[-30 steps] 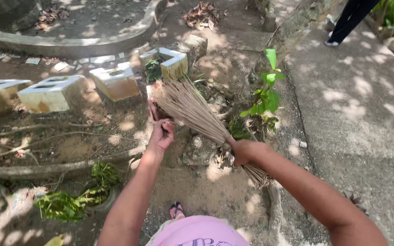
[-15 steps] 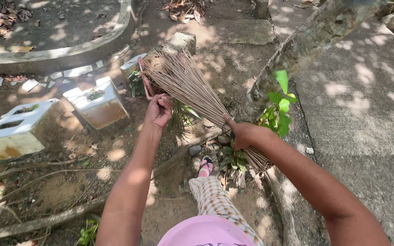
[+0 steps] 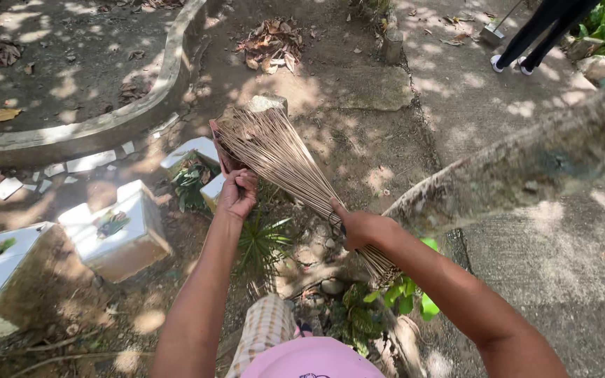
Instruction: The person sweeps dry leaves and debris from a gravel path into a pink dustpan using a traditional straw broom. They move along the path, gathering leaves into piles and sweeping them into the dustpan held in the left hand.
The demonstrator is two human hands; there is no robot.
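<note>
I hold a stick broom (image 3: 281, 157) made of thin brown ribs, slanted across the middle of the view. My right hand (image 3: 362, 227) grips the bound lower part of the bundle. My left hand (image 3: 236, 192) is closed on the spread bristle end, fingers pinching the ribs. The fanned tips point up and away from me, over bare dirt. Below my arms are my checked trouser leg (image 3: 267, 325) and pink shirt (image 3: 309, 360).
White hollow concrete blocks (image 3: 117, 234) with small plants stand in a row at left. A curved concrete kerb (image 3: 106, 126) runs behind them. A cement path (image 3: 526, 231) lies at right, where another person's legs (image 3: 533, 38) stand. Dry leaves (image 3: 271, 45) lie ahead.
The view has moved forward and to the right along the dirt strip. The broom stays in both hands, its fanned end lifted a little higher; the blocks have slid left and lower in view.
</note>
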